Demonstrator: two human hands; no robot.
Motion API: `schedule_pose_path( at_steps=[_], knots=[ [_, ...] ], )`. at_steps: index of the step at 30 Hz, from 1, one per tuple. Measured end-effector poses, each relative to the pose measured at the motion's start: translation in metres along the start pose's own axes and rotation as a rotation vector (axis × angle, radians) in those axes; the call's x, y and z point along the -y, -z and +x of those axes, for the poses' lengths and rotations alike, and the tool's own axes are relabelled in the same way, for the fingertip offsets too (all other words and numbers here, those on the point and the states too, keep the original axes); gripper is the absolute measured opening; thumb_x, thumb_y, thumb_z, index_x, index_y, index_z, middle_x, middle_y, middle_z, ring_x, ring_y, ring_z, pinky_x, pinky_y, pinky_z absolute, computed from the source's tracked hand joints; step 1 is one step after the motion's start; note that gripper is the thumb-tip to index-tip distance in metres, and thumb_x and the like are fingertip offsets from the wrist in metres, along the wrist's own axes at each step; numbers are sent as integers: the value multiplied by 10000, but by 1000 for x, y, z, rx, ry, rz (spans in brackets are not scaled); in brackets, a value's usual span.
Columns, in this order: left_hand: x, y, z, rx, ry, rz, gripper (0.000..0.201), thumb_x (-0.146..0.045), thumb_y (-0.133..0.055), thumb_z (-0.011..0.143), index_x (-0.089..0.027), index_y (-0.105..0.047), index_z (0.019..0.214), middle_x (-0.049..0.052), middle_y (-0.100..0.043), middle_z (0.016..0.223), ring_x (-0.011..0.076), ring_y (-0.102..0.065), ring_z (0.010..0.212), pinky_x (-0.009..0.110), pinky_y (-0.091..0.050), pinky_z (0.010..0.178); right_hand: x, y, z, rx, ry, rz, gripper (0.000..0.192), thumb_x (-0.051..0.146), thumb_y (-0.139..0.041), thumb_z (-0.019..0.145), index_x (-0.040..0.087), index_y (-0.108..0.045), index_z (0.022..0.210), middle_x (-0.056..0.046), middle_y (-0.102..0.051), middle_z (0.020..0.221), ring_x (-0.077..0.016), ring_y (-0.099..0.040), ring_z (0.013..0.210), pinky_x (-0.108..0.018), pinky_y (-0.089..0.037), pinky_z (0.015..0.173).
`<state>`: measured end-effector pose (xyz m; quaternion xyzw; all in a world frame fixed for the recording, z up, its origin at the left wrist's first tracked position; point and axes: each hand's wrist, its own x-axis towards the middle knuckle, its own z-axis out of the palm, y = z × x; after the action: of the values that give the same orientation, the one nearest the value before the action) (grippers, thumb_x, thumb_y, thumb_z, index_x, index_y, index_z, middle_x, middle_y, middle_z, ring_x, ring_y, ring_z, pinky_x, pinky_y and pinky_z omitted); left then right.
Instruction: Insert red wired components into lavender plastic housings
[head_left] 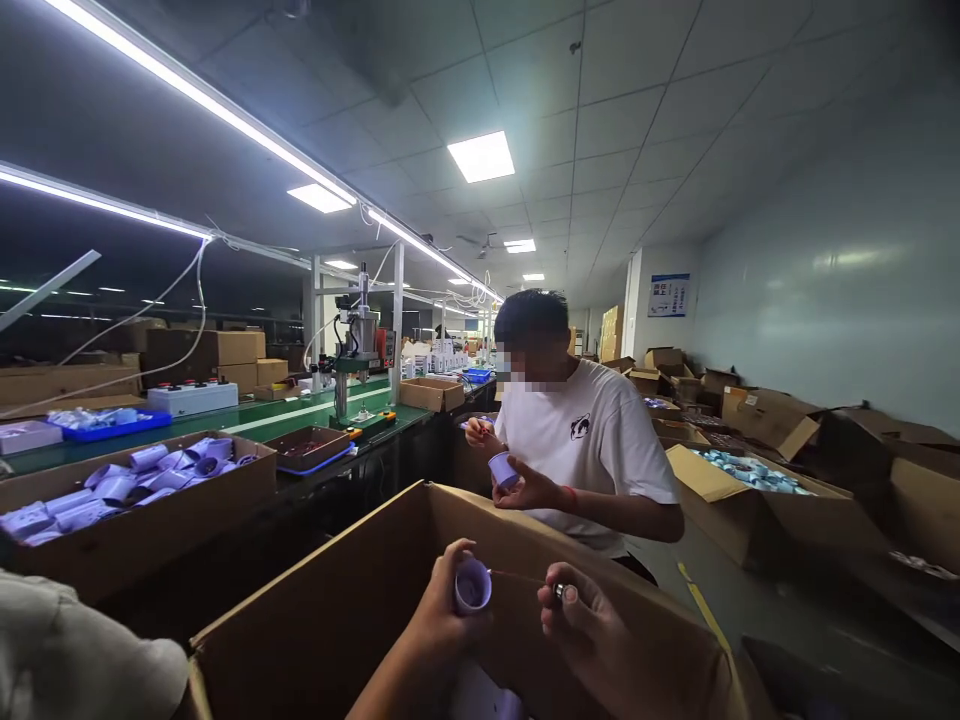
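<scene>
1. Two hands work at the bottom of the view, above a big open cardboard box [360, 600].
2. The left hand [439, 615] has its fingers wrapped tight around a small lilac cup [472, 586], its open mouth facing the camera.
3. The right hand [592, 620] pinches a small metal piece [559, 592] between thumb and fingertips, just beside the cup and not touching it.
4. Across the box sits a co-worker in a white T-shirt [600, 440], holding a similar cup [502, 469] in one hand.
5. To the left, another box [150, 520] is filled with lilac cups.
6. Behind it, a small press [356, 345] stands on the green workbench [262, 415].
7. More open boxes [750, 490] lie along the right wall.
</scene>
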<state>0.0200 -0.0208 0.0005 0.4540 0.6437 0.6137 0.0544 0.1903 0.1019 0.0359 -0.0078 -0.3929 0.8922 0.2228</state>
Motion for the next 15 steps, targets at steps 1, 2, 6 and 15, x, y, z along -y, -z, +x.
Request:
schedule_pose_path(
  at_steps=[1,2,6,15],
  knots=[
    [-4,-1,0,-26,-34,78,665,-65,-671,488,-247,-504,1105,12,-533,1000,183,-540,909,333,-445,854,-2,-1,-2,27,-10,-8,376,307,-909,489,150,-677,740,-20,-692,654,-86,-634,565,-168,-511,577],
    [-8,-2,0,-41,-58,126,618,-49,-642,477,-237,-538,1057,22,-533,1006,201,-538,940,354,-443,878,-3,-2,-3,52,-22,-15,380,317,-908,492,151,-670,737,-20,-689,649,-87,-631,560,-170,-506,571],
    [-18,-4,2,-2,-138,167,547,-26,-570,470,-219,-596,981,41,-561,1013,216,-559,962,360,-471,866,-10,-4,-3,146,-23,-79,351,332,-879,566,151,-636,743,-22,-682,657,-90,-617,551,-181,-479,551],
    [-22,-6,0,-111,-220,179,472,-99,-636,552,-206,-569,1008,57,-625,1054,220,-604,976,390,-495,875,-17,-3,2,140,18,-373,391,416,-832,624,144,-606,790,-44,-679,736,-115,-619,618,-240,-500,612]
  ],
)
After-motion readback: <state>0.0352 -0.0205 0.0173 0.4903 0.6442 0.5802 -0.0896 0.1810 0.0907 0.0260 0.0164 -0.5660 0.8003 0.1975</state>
